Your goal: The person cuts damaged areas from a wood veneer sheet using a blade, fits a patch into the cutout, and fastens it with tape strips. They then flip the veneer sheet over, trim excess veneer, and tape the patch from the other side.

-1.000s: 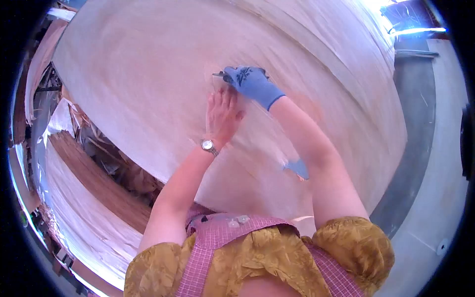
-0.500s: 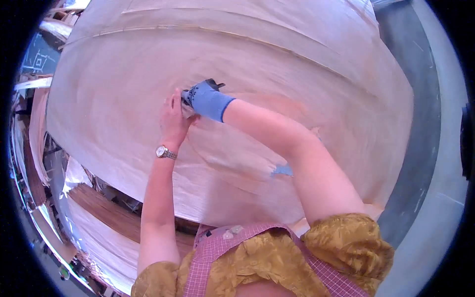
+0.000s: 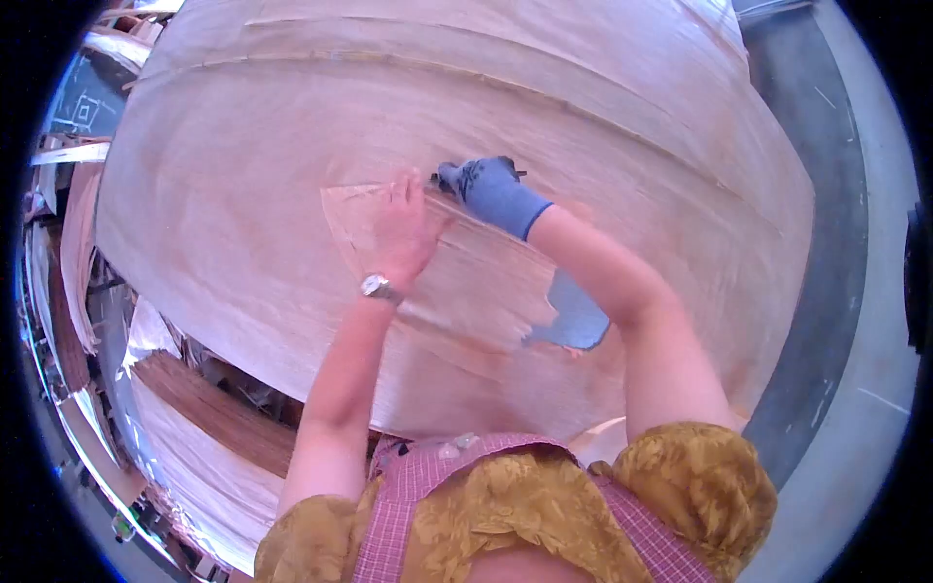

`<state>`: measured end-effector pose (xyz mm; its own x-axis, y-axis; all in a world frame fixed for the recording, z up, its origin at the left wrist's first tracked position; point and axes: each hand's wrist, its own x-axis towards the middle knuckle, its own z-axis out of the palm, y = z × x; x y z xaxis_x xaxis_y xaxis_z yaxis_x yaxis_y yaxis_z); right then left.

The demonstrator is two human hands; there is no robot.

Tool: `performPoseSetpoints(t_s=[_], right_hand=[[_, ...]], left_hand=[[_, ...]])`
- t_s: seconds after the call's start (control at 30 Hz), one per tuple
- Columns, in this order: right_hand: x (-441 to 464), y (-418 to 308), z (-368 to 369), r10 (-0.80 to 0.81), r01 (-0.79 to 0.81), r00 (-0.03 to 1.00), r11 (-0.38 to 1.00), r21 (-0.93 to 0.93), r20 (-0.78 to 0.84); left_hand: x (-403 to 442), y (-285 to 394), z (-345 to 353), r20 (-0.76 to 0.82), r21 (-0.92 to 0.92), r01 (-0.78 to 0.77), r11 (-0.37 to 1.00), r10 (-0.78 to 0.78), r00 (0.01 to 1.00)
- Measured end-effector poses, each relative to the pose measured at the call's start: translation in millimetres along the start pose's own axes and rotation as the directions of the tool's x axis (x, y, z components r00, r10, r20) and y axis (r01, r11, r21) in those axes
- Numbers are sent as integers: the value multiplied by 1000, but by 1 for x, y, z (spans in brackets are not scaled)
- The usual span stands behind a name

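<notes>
My bare left hand (image 3: pixel 406 231), with a silver watch (image 3: pixel 375 286) at its wrist, lies flat with its fingers stretched over a piece of thin wood veneer (image 3: pixel 496 282). Close to its fingertips is my right hand (image 3: pixel 494 197), in a blue and black glove, closed on a small dark knife (image 3: pixel 522 174) that mostly hides in the fist. The veneer piece has a straight upper edge and a ragged right end. It rests on a large veneer sheet (image 3: pixel 233 223). A blue-grey patch (image 3: pixel 581 313) shows through a gap beside the ragged end.
Long ridges (image 3: pixel 408 63) cross the far part of the sheet. Stacked veneer (image 3: pixel 214 413) and scraps lie at the lower left. A grey floor strip (image 3: pixel 826 243) runs along the right side.
Both hands have moved right across the sheet. The veneer piece now shows clearly under the left hand, and more of the blue-grey patch is exposed.
</notes>
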<state>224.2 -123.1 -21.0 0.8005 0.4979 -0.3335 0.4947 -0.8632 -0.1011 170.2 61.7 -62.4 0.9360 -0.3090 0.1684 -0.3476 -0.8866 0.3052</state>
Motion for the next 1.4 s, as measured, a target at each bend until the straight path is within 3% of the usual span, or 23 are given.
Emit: performPoseSetpoints(t_s=[0.07,0.13,0.23,0.27,0.37,0.57,0.63,0.7,0.73,0.8,0.9,0.97,1.03,1.07,1.17,1.27,1.33,1.4], right_hand=[[-17,12,4,-5,5,1000,1000,24,-6],[-50,22,-26,6,-11,998,996,88,59],[-71,51,16,163,-163,987,986,31,-9],[-67,54,20,196,-197,979,980,9,60],[-71,58,18,112,-112,994,993,40,-15],[-156,79,59,265,-265,964,964,-1,0],[-165,83,76,312,-311,949,950,-37,33],[-183,84,93,258,-255,964,966,55,-66],[-204,85,94,197,-170,961,975,146,-194],[-229,87,94,245,-166,932,944,285,-269],[-256,75,91,457,-420,889,845,331,-37],[-260,78,80,524,-533,846,834,139,102],[-228,60,48,519,-439,825,837,328,-222],[-211,49,38,524,-369,768,832,415,-368],[-163,56,44,670,-608,719,735,300,-183],[-166,53,38,599,-366,661,784,502,-452],[-163,40,44,684,51,570,524,850,-456],[-167,40,65,642,39,673,466,884,-368]], left_hand=[[0,29,-9,132,-43,190,981,-183,974],[0,36,-20,184,24,176,984,-178,967],[2,42,-19,142,96,161,982,-173,975],[0,47,-11,115,118,155,981,-169,979],[2,80,15,163,-206,27,978,8,987],[-9,101,23,146,-8,-16,1000,17,989],[-6,101,28,171,-26,-17,1000,22,985],[-11,97,32,184,-18,-23,1000,26,983],[-11,97,33,176,-7,-36,999,37,984],[-4,100,32,166,0,-40,999,40,985],[-8,103,20,193,2,-20,1000,19,981],[-4,102,20,180,2,-22,1000,21,984],[-6,101,19,171,11,-25,1000,22,985],[-10,101,17,176,19,-32,999,29,984],[-10,99,29,143,12,-34,999,32,989],[-7,101,17,65,-154,3,988,7,998],[-9,99,13,4,-251,-1,968,3,1000],[-9,98,9,-74,-311,-17,950,-6,997]])
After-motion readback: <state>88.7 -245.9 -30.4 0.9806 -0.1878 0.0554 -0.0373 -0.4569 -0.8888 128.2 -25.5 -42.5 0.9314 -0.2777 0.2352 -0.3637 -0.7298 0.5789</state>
